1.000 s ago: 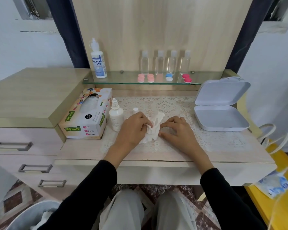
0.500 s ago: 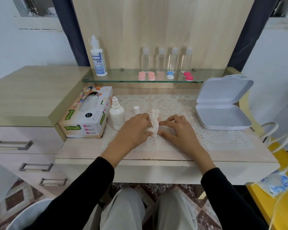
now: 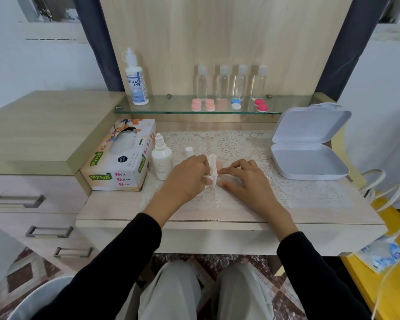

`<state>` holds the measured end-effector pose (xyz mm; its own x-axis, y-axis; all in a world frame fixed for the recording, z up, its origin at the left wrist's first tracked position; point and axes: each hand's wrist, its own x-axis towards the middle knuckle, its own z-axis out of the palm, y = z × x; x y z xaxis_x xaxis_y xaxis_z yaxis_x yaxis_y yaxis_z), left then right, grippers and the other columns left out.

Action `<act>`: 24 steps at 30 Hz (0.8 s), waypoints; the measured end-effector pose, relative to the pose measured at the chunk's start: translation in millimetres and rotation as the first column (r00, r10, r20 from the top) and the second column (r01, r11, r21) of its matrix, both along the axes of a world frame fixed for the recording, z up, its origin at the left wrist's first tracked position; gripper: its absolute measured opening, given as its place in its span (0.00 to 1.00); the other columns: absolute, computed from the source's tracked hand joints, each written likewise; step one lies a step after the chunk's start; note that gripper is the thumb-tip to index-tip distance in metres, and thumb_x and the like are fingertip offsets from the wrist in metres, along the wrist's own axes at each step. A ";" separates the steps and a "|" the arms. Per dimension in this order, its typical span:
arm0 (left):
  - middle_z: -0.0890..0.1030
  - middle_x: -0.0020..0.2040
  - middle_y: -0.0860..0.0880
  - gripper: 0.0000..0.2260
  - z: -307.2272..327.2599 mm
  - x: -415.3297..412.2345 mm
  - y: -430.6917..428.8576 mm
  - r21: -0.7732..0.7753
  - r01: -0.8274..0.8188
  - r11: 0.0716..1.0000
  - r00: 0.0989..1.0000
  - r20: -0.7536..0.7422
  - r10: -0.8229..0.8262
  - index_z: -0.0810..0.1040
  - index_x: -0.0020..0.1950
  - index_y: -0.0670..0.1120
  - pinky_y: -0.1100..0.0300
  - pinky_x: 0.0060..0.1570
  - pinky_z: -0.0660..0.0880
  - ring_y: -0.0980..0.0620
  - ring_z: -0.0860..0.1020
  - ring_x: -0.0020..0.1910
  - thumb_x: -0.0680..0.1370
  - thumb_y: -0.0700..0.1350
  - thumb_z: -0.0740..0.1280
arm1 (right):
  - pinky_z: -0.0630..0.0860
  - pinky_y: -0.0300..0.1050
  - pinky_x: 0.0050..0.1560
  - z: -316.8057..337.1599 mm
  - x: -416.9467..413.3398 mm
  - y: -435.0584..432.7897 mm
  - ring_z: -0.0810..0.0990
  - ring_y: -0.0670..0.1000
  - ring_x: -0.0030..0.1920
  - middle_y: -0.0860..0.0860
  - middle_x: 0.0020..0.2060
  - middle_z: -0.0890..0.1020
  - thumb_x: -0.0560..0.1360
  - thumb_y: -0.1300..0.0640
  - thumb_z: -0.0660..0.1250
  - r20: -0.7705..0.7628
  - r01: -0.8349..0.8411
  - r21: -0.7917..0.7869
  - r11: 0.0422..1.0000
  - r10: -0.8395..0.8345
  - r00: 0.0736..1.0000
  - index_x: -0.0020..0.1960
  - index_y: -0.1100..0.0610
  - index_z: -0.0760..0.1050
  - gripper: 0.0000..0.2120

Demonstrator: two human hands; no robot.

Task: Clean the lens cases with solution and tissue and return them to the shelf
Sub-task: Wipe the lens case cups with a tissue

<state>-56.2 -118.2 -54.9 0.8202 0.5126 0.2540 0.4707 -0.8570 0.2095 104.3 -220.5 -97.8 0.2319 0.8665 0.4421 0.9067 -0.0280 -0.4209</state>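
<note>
Wiping step. My left hand (image 3: 189, 179) grips the bunched tissue (image 3: 212, 168). My right hand (image 3: 245, 183), at its 3 o'clock, pinches the pale pink lens case (image 3: 219, 164), mostly hidden, low against the tabletop (image 3: 240, 215). I should keep the case pinned and twist a tissue corner into each well. The open solution bottle (image 3: 161, 158) stands at 9 o'clock and the shelf (image 3: 171, 109) at 12.

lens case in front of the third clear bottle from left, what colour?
Lens case: one blue cap, one white; head view.
</note>
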 end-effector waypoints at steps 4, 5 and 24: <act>0.74 0.52 0.49 0.09 -2.4 -0.3 1.4 -0.070 -0.016 0.997 0.999 0.049 0.020 0.81 0.51 0.39 0.55 0.45 0.71 0.49 0.73 0.49 0.75 0.43 0.69 | 0.68 0.46 0.49 -0.8 -0.1 1.6 0.67 0.45 0.49 0.42 0.47 0.74 0.72 0.37 0.64 -0.026 -0.004 0.011 1.000 0.005 1.000 0.56 0.43 0.80 0.17; 0.74 0.52 0.49 0.09 -2.4 0.0 1.8 -0.095 -0.024 0.995 0.998 0.058 0.030 0.81 0.51 0.40 0.56 0.44 0.70 0.49 0.73 0.48 0.75 0.43 0.69 | 0.68 0.46 0.49 -1.3 0.3 1.6 0.67 0.45 0.49 0.42 0.47 0.74 0.71 0.36 0.62 -0.030 -0.003 0.012 1.000 0.004 1.000 0.56 0.42 0.80 0.19; 0.79 0.46 0.47 0.12 -7.0 -0.9 0.1 -0.338 -0.158 0.928 0.902 0.333 0.274 0.72 0.59 0.45 0.52 0.46 0.75 0.47 0.78 0.44 0.76 0.38 0.66 | 0.72 0.48 0.49 0.0 0.8 0.9 0.69 0.45 0.49 0.43 0.46 0.76 0.71 0.41 0.70 -0.055 -0.014 0.045 0.999 0.017 0.998 0.54 0.44 0.81 0.14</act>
